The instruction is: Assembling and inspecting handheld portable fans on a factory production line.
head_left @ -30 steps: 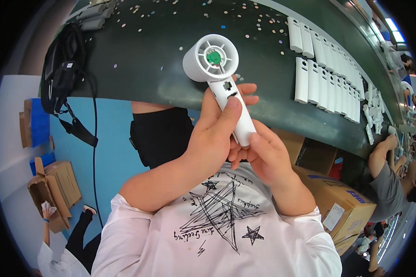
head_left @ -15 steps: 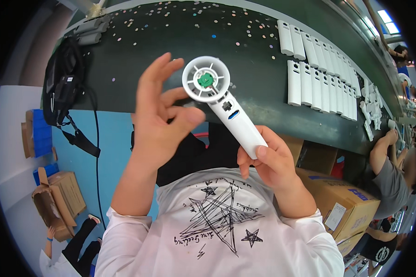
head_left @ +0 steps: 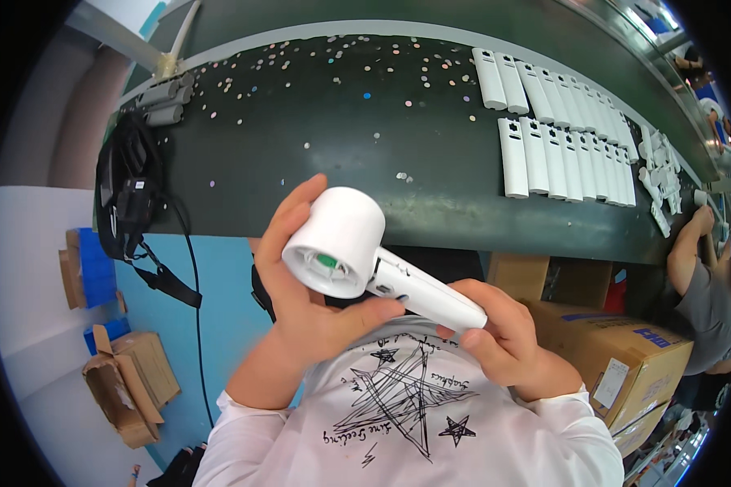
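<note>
A white handheld fan (head_left: 429,297) is held between my hands in front of my shirt. Its round head is tilted, so the outer side wall shows, with a green part visible inside the lower opening. My left hand (head_left: 304,312) wraps around the head from below, its thumb on the handle near the neck. The handle's lower end sits in the closed fingers of my right hand (head_left: 502,334). Small dark slots and a blue spot show on the handle near the neck. Part of the handle's underside is hidden by my fingers.
Two rows of white handles (head_left: 513,160) lie on the dark table (head_left: 244,187), with white plastic parts (head_left: 662,178) beside them. Small round discs are scattered at the back. A black strapped device (head_left: 130,183) lies left; cardboard boxes (head_left: 609,357) stand right, near another person's arm (head_left: 690,252).
The fan has tipped from showing the grille to showing the head's side, and sits lower, nearer my shirt. My left hand, spread beside the head before, now grips it.
</note>
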{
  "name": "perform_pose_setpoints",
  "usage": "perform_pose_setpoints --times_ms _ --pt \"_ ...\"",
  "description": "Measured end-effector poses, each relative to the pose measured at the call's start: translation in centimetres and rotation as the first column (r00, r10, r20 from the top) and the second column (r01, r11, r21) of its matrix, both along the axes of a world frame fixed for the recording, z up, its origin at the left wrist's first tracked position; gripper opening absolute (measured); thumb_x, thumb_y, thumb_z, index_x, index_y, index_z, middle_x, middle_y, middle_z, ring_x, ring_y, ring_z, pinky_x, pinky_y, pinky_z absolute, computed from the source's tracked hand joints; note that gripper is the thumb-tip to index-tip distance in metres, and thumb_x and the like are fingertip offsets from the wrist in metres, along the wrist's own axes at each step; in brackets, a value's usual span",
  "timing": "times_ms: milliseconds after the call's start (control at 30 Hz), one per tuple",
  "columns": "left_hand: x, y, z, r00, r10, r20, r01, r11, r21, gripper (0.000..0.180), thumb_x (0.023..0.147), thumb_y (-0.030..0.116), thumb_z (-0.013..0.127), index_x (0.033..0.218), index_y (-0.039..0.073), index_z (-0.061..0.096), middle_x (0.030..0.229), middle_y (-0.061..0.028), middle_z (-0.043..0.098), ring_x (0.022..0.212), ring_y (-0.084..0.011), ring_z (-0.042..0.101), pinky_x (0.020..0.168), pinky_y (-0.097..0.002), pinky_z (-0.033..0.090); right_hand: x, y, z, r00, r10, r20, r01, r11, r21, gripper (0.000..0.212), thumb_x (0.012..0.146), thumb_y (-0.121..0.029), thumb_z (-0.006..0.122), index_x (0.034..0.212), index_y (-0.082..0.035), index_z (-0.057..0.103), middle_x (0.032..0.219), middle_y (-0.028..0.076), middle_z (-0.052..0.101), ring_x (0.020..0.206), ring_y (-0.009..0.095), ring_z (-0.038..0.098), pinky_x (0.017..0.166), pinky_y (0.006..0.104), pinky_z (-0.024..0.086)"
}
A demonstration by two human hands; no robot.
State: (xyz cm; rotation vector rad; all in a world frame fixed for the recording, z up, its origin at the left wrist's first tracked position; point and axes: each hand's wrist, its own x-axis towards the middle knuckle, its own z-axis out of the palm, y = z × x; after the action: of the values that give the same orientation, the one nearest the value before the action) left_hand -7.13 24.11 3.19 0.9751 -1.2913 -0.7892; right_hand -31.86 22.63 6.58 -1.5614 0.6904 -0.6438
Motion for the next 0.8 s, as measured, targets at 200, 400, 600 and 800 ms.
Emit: perform_pose_setpoints --times_ms 200,400,600,800 --pt "-1.2 0.4 1.1 0.999 0.027 0.022 -0.025 0.998 -0.062 0.119 0.061 0.020 0.097 0.147 0.010 0.017 0.151 -0.0325 0.023 0.115 -0.0315 0.060 0.087 -0.0386 0.059 0.4 0.5 -0.1 0.994 -0.111 -0.011 0.108 0.981 -0.162 0.035 0.093 -0.010 0.066 0.122 0.007 0.057 0.093 0.014 0.066 0.075 0.022 0.065 0.067 0.0301 0.051" --pt "-1.2 0.4 1.3 0.985 0.003 0.174 0.013 0.995 -0.095 0.110 0.066 0.016 0.094 0.146 0.007 0.017 0.149 -0.0341 0.024 0.108 -0.0335 0.063 0.082 -0.0390 0.061 0.2 0.9 -0.9 0.990 -0.143 -0.014 0.139 0.980 -0.141 0.028 0.087 -0.007 0.071 0.111 0.005 0.062 0.082 0.011 0.066 0.064 0.019 0.063 0.057 0.0288 0.050" --pt "-1.7 1.1 1.4 0.954 0.072 0.290 -0.029 0.988 -0.150 0.102 0.071 0.015 0.090 0.143 0.005 0.019 0.146 -0.0364 0.028 0.109 -0.0375 0.061 0.081 -0.0405 0.061 0.1 1.1 -1.1 0.989 -0.145 -0.012 0.143 0.982 -0.127 0.027 0.085 -0.007 0.074 0.107 0.004 0.062 0.077 0.010 0.065 0.059 0.018 0.061 0.052 0.0278 0.047" --pt "-2.0 0.7 -2.2 0.998 -0.071 0.003 0.071 0.997 -0.026 0.112 0.069 0.028 0.093 0.146 0.005 0.015 0.148 -0.0358 0.028 0.113 -0.0338 0.058 0.088 -0.0376 0.055 0.1 1.5 -0.9 0.987 -0.157 -0.018 0.147 0.953 -0.265 0.037 0.083 -0.013 0.076 0.113 0.002 0.061 0.071 0.009 0.061 0.055 0.018 0.058 0.048 0.0294 0.044"
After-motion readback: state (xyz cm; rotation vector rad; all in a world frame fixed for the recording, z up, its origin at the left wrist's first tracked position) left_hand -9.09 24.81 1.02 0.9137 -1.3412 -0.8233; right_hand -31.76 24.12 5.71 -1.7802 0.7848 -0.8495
